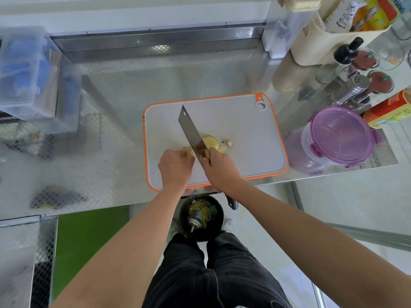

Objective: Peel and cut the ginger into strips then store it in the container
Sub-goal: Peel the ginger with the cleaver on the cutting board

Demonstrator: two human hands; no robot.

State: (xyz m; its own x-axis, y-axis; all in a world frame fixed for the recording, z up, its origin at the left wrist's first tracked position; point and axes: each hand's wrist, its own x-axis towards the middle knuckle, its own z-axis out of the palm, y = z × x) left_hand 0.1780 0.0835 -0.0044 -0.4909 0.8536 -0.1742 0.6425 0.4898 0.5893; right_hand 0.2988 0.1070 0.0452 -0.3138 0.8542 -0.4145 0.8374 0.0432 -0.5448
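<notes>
Steel cleaver: right grip; ginger: left grip

A steel worktop with a fine embossed checker fills most of the view; along its far edge runs a raised steel ledge, catching a soft patch of glare (the light is diffuse, with no hard shadows); beyond the worktop stands a pale wall; below its near edge lie a green panel at the left and pale, glossy floor at the right.
</notes>
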